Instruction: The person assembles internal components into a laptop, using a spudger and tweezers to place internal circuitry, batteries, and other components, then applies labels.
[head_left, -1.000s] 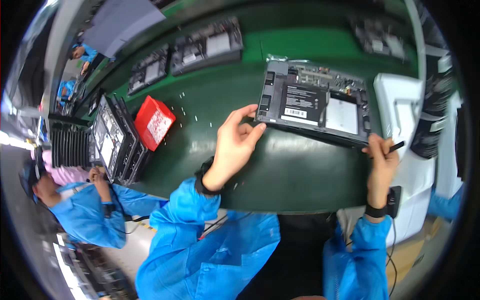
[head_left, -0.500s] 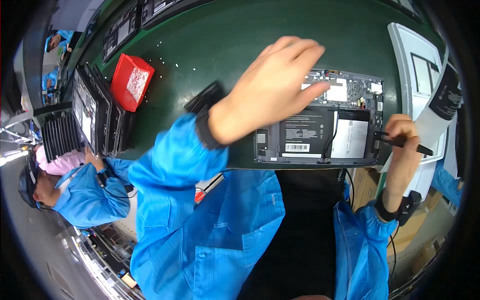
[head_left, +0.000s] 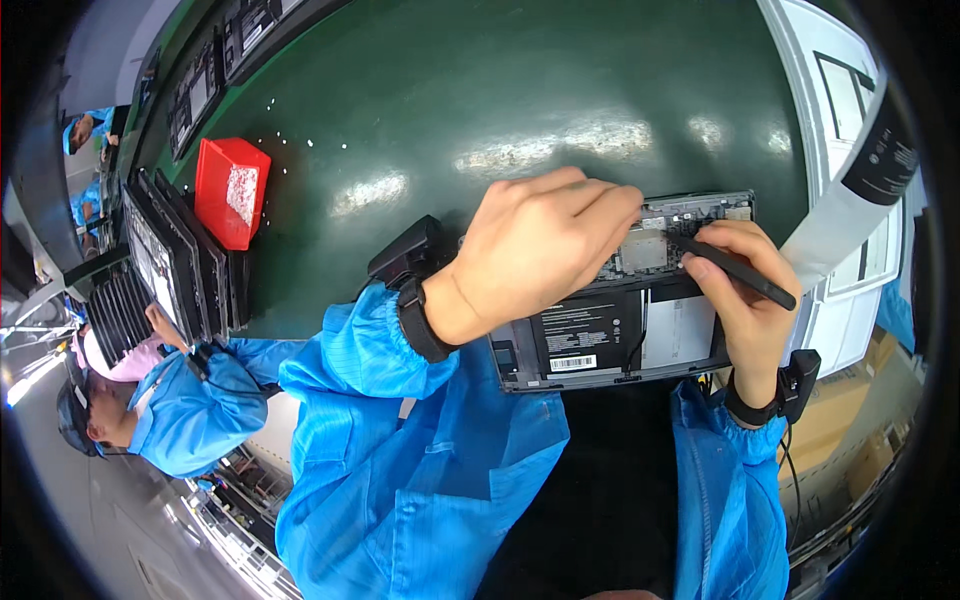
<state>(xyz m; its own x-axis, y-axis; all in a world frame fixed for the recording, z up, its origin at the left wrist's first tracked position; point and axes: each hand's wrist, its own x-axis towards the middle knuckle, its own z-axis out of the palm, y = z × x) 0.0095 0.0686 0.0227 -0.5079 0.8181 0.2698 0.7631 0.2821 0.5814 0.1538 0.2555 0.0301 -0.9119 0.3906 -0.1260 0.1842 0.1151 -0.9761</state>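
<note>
Head view, and both hands are on the move! The left hand (head_left: 548,238), a raised blur half a second ago, now comes in low over the far part of the opened device (head_left: 615,345). Its fingers bunch together, tips bent down toward the circuit board (head_left: 682,216); whether they pinch anything, one cannot tell, since the knuckles block the view.

And in swings the right hand (head_left: 744,312), clamped on a slim black tool (head_left: 755,280). Half a second ago that hand sits out at the device's right edge; now the tool's tip points in at the board, between the two hands, beside a silver plate (head_left: 645,252). Touching or just above? Too fine to call.

The device itself lies under both hands, at the near edge of the table (head_left: 450,110), its black battery (head_left: 585,335) closer to the body than the left hand's fingers. A second ago each hand has hold of its rim; now neither does, so the work seems to pass from handling the whole unit to close work on the board.

Well left of the left hand, the red bin (head_left: 213,200) and the stack of dark units (head_left: 185,255) stand apart from the action.
</note>
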